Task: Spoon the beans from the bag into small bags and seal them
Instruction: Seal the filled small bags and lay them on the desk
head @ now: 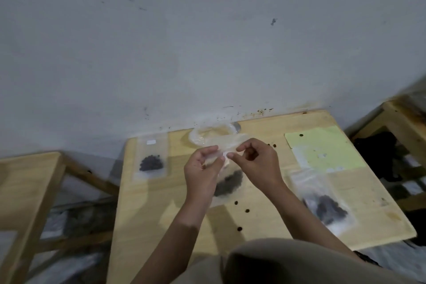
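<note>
Near the middle of the frame both hands meet over a pale wooden surface (147, 219) pushed against a grey-white wall. The left hand (202, 175) and the right hand (255, 163) each pinch the top edge of a small clear plastic bag (227, 182), thumbs and forefingers close together at its mouth, the other fingers curled. A dark clump of beans sits in the bottom of this bag, hanging just below the hands; the blur makes it hard to say whether the mouth is already closed.

To the left of the hands, a flat clear bag with a dark heap of beans (151, 163) lies on the surface. In the lower right, a larger clear bag holding more dark beans (327, 210) lies on its side. Behind the hands, by the wall, stands a shallow translucent round bowl (212, 135). A pale yellow-green sheet (327, 147) lies at the upper right of the surface. A few loose dark beans (247, 211) are scattered in front of the hands.
</note>
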### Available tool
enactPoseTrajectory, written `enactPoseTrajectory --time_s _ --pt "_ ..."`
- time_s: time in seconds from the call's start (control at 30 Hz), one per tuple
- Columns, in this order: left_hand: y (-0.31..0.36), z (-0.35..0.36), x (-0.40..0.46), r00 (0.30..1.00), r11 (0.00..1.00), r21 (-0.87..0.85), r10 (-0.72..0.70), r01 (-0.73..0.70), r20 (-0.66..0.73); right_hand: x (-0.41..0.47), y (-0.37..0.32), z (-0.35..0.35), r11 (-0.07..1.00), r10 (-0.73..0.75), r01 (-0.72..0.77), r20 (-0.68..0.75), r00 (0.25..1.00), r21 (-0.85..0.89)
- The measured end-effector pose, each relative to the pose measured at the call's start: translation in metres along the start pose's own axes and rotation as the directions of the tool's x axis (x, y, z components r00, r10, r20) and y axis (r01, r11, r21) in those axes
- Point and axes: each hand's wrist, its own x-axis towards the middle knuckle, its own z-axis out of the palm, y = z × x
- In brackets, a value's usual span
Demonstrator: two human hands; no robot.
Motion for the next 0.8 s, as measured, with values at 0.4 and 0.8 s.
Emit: enactPoseTrajectory --time_s 0.4,0.8 --pt "0.016 -0.109 0.042 0.989 0.992 -0.123 -0.018 0.0 -0.149 -0.025 -0.019 0.106 0.985 -0.039 0.013 0.146 0.989 0.169" --pt "-0.047 -0.194 0.115 0.983 0.885 0.443 -0.08 0.146 -0.165 0.02 0.004 0.218 0.97 0.24 -0.241 0.316 0.918 -0.036"
